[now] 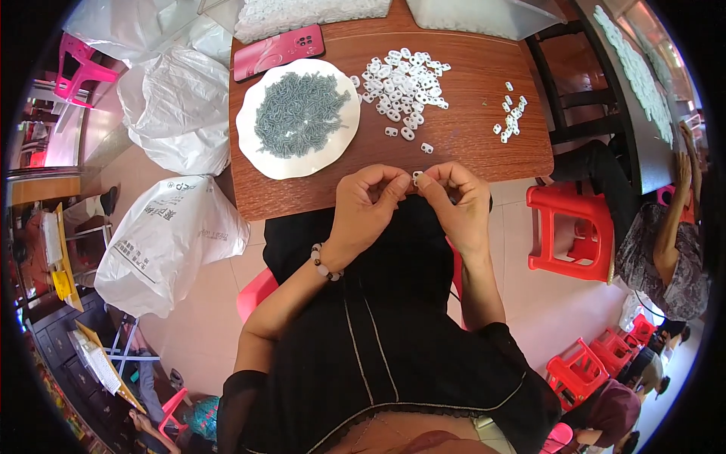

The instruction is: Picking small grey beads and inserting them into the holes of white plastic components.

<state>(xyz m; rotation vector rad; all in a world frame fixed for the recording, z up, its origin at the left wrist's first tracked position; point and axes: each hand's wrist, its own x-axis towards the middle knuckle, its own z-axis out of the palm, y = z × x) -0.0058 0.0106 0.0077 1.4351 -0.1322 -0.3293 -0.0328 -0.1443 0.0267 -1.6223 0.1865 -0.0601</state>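
Observation:
My left hand (369, 207) and my right hand (460, 206) meet just off the near edge of the table, both closed in a pinch. Between the fingertips shows a small white plastic piece with holes (416, 175), gripped by my right thumb and finger. The left fingertips press close beside it; whatever they pinch is too small to make out. Beyond my hands lies a loose pile of similar white pieces (404, 82). A white scalloped plate (253, 155) at the left holds a heap of small grey-blue rod-shaped parts (302, 113).
A smaller group of white pieces (512, 121) lies at the table's right. A pink phone (278, 51) is behind the plate. White bags (170, 246) stand left of the wooden table (484, 163). A red stool (571, 231) is at the right, with other people farther off.

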